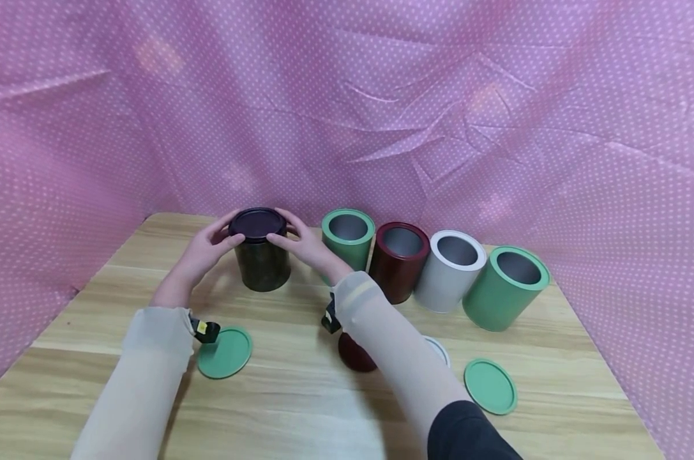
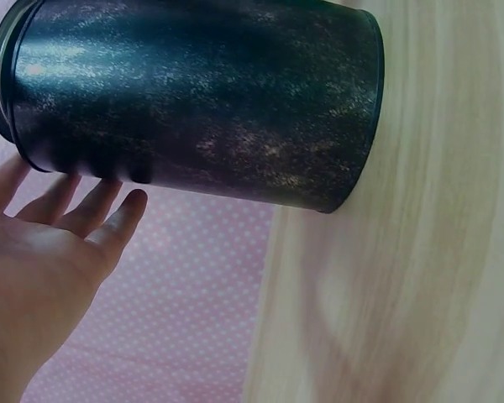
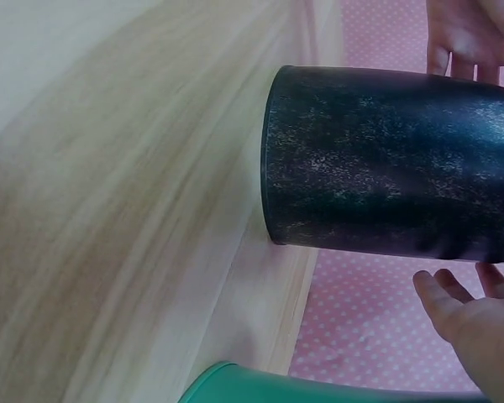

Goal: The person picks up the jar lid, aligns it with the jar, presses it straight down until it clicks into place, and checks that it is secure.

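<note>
- Green lid (image 1: 225,352) and maroon lid (image 1: 356,355) lie near the forearms; lift elbows clear.
- Left hand (image 1: 205,250) and right hand (image 1: 305,245) pinch the dark lid (image 1: 257,223) on the dark canister (image 1: 262,260), mid-bench; I'd press evenly.
- Green canister (image 1: 348,236) stands just right; bench (image 1: 301,409) edge behind.

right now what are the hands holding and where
Both hands, left hand and right hand, hold the dark can at its lid, fingertips on the rim.
</note>
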Tool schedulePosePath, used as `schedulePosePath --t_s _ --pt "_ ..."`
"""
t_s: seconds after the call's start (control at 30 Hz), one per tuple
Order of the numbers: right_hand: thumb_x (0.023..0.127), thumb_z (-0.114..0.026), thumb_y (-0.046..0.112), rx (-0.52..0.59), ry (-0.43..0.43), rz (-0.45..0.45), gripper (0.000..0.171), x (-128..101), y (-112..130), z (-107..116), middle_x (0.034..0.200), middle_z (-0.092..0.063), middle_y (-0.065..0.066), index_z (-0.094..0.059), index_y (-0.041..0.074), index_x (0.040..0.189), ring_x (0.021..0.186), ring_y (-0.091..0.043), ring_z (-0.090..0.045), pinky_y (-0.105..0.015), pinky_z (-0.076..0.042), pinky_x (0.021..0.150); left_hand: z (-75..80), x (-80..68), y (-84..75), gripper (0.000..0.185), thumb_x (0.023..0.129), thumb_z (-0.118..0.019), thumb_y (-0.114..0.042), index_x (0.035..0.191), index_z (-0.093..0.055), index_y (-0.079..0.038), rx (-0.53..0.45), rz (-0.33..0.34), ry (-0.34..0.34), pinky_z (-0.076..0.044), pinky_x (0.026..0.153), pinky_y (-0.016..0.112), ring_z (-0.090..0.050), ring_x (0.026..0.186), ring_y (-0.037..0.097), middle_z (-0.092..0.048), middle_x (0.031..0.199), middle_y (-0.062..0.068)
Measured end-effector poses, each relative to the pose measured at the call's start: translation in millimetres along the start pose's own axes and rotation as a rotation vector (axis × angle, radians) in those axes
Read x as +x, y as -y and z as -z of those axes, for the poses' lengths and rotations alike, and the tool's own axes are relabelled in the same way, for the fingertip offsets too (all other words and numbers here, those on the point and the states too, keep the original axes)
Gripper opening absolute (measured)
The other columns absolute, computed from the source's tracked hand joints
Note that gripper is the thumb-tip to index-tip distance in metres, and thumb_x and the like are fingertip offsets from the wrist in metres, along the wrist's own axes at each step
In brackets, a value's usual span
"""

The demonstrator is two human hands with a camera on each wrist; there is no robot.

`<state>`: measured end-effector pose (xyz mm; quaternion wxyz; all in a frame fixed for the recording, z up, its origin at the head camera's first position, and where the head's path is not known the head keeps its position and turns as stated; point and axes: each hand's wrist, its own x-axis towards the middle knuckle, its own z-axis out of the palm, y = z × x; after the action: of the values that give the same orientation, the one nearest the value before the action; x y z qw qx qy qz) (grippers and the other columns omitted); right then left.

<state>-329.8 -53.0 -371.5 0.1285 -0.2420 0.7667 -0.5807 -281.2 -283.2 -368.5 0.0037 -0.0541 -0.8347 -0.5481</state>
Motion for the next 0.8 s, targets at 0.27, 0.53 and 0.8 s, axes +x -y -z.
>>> schedulePosePath --t_s 0.27,0.53,0.8 --pt "0.094 -0.062 0.036 -0.003 0.005 -0.034 0.062 -1.8 1.2 -0.8 0.155 -0.033 0.004 -0.034 0.034 0.149 0.141 -0.023 -0.035 -0.049 -0.033 0.112 0.3 -2.4 1.8 0.071 0.094 -0.058 -0.045 0.154 -0.026 -0.026 0.022 0.014 0.012 -0.024 0.116 0.057 -0.026 0.144 0.039 -0.019 0.161 0.012" --pt "0.094 -0.062 0.037 -0.028 0.016 -0.062 0.064 -1.0 2.5 -1.4 0.156 -0.032 0.001 -0.033 0.032 0.15 0.139 -0.025 -0.037 -0.047 -0.036 0.111 1.6 -3.4 2.5 0.073 0.094 -0.058 -0.048 0.155 -0.022 -0.028 0.042 0.043 0.026 -0.023 0.115 0.06 -0.025 0.145 0.04 -0.019 0.161 0.011" --pt "0.093 -0.062 0.039 -0.07 0.027 -0.054 0.065 -1.1 2.8 -1.3 0.156 -0.032 0.0 -0.032 0.031 0.15 0.138 -0.025 -0.039 -0.046 -0.037 0.11 3.7 -4.1 3.0 0.072 0.095 -0.055 -0.047 0.155 -0.019 -0.03 0.089 0.036 0.048 -0.022 0.114 0.062 -0.026 0.144 0.041 -0.02 0.16 0.015"
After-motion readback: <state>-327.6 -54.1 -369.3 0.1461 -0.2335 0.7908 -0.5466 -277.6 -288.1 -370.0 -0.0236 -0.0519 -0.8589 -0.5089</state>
